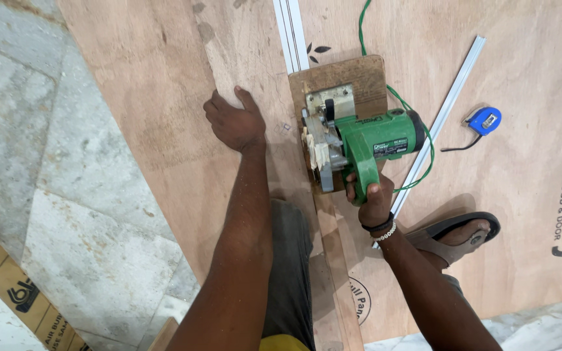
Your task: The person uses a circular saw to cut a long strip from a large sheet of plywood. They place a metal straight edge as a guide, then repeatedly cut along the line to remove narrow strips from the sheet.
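Your right hand [373, 198] is wrapped tight round the handle of the green circular saw [359, 140] at frame centre; your left hand [235, 122] presses flat, fingers spread, on the plywood sheet [164, 97] just left of it

The saw [359, 140] hides its own blade beneath the guard and base, so where it meets the plywood [164, 97] cannot be told. The right hand [373, 198] wraps the green handle, covering the trigger and its own fingertips. The green cord [363, 26] runs off the top edge at 12 o'clock. The pale strip [291, 32] is cut off there too and vanishes under the saw's wooden base. The metal bar [447, 107] passes behind the right wrist. The plywood runs past the top and right edges. At 7 o'clock a cardboard box [8, 286] is cropped. Both arms leave the bottom edge. The sandalled foot [460, 235] shows only its front.
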